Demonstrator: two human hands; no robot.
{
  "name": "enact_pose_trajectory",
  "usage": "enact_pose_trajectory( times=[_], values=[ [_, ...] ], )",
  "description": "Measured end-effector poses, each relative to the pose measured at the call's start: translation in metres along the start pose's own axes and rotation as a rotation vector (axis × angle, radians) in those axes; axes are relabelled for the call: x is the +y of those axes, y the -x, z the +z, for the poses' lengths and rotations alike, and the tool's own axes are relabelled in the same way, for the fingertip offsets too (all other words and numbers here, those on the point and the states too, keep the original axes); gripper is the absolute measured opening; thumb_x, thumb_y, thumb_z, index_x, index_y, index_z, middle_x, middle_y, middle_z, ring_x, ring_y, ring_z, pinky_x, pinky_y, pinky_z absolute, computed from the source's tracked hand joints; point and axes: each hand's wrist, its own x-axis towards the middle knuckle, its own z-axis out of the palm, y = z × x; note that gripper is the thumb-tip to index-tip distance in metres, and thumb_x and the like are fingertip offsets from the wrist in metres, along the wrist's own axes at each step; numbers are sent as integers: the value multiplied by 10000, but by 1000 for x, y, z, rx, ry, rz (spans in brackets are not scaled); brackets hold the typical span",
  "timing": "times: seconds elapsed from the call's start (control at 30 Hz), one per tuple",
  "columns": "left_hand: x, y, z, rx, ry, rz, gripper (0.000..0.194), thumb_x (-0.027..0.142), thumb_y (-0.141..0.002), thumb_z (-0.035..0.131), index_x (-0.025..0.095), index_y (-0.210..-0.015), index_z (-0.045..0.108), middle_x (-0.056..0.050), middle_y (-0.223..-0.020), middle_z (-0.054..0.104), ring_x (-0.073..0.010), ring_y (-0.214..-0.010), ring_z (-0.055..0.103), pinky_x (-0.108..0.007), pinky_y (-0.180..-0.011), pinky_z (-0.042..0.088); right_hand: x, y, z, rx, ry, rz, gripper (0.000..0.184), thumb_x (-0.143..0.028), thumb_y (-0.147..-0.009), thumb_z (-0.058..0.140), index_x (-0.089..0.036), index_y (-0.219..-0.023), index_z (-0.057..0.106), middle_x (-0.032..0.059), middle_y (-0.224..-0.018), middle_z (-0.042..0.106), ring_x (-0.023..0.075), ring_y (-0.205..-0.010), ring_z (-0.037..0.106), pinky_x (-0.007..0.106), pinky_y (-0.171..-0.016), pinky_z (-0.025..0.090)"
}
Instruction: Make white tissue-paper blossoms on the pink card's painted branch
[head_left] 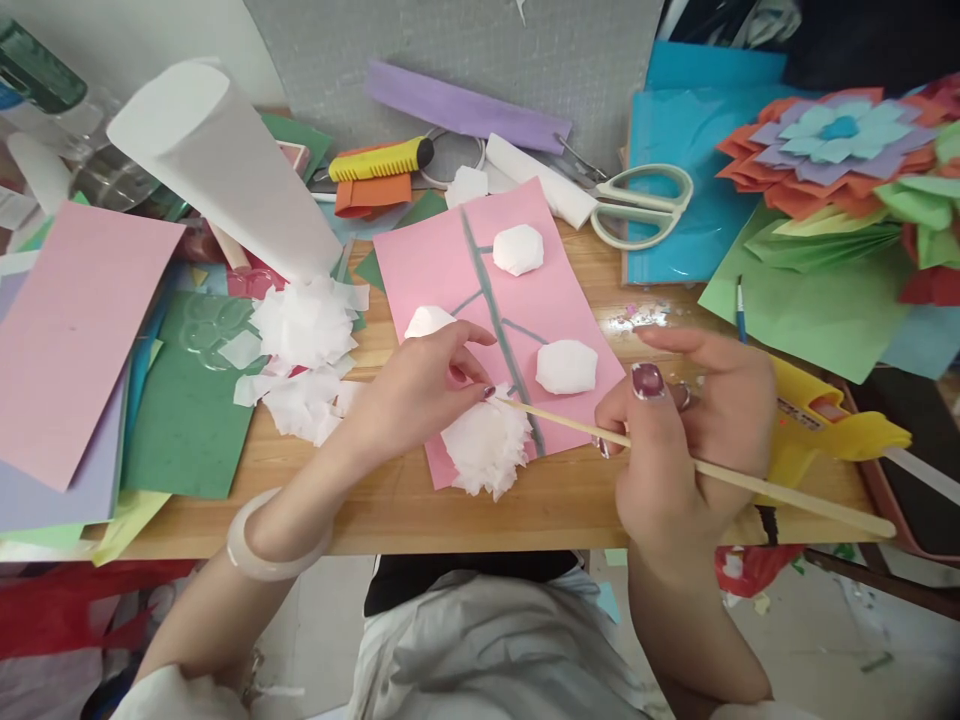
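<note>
My right hand is closed around a thin wooden stick, whose tip points left to the fingertips of my left hand. My left thumb and fingers pinch at a small bit of white tissue paper by that tip. Just below them is a ruffled white tissue paper pompom on the lower part of a pink sheet. A grey-green stem with side branches runs down the sheet. White padded lumps sit by the branch ends, one of them partly hidden behind my left hand.
Cut tissue squares are piled left of the sheet, beside a tall white roll. Coloured paper lies farther left. Scissors and a yellow cutter are behind; a yellow glue gun and paper flower are right.
</note>
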Motion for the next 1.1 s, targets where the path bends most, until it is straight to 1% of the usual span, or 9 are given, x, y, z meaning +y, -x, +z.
enact_pose_trajectory(
  times=[0.13, 0.3, 0.4, 0.47, 0.53, 0.63, 0.73, 0.87, 1.1],
  values=[
    [-1, -1, 2, -5, 6, -3, 354, 229, -835, 600, 244, -1189, 592, 24, -900, 761, -172, -900, 695, -277, -774, 507, 0, -4, 1, -83, 44, 56, 204, -280, -957, 558, -234, -1153, 587, -71, -591, 465, 97, -435, 425, 285, -429, 325],
    [-3, -6, 3, -11, 9, 19, 360, 203, -837, 576, 221, -1197, 587, 4, -898, 761, -187, -904, 703, -296, -775, 518, 1, -5, 1, -106, 104, 80, 214, -322, -967, 548, -233, -1159, 579, -47, -658, 508, 106, -501, 474, 288, -482, 377],
    [-3, 0, -1, -2, -36, 48, 369, 186, -872, 542, 220, -1239, 575, -21, -1020, 759, -197, -959, 701, -316, -812, 532, 0, -10, 3, -140, 117, 86, 201, -351, -970, 545, -237, -1131, 583, -60, -620, 487, 102, -473, 434, 287, -474, 355],
    [-1, 17, -3, 64, -140, 66, 378, 172, -906, 501, 220, -1274, 567, -48, -1160, 731, -218, -1039, 688, -351, -867, 534, -1, -17, 5, -175, 120, 97, 190, -367, -972, 540, -240, -1106, 583, -74, -568, 457, 102, -450, 410, 280, -451, 319],
    [-2, 42, 1, 208, -310, 99, 370, 175, -934, 464, 202, -1286, 575, -83, -1220, 711, -263, -1109, 666, -408, -916, 520, -2, -25, 7, -198, 110, 120, 185, -384, -971, 540, -237, -1077, 579, -82, -528, 442, 102, -438, 402, 273, -436, 297],
    [-12, 85, 19, 368, -481, 179, 327, 140, -941, 447, 199, -1203, 634, -93, -1203, 726, -279, -1110, 667, -424, -935, 503, -2, -35, 10, -246, 69, 155, 193, -398, -959, 557, -232, -1055, 579, -88, -501, 431, 101, -430, 403, 269, -436, 301],
    [-30, 113, 49, 345, -603, 264, 406, 104, -924, 482, 162, -1314, 580, -110, -1349, 668, -287, -1239, 613, -426, -1042, 429, -1, -41, 11, -298, 53, 154, 190, -385, -950, 564, -241, -1071, 590, -95, -491, 397, 99, -417, 385, 268, -435, 291],
    [-44, 124, 75, 354, -682, 189, 480, 54, -910, 474, 153, -1373, 548, -85, -1468, 576, -306, -1374, 506, -470, -1202, 209, -3, -43, 12, -324, 76, 142, 181, -302, -931, 562, -252, -1102, 593, -103, -478, 368, 95, -406, 354, 264, -432, 283],
    [-44, 126, 76, 332, -654, 153, 532, 78, -915, 476, 211, -1429, 521, -56, -1473, 565, -317, -1415, 468, -506, -1251, 31, -6, -51, 20, -461, 71, 159, 305, -191, -870, 561, -253, -1168, 588, -119, -475, 334, 88, -405, 317, 261, -450, 296]
  ],
)
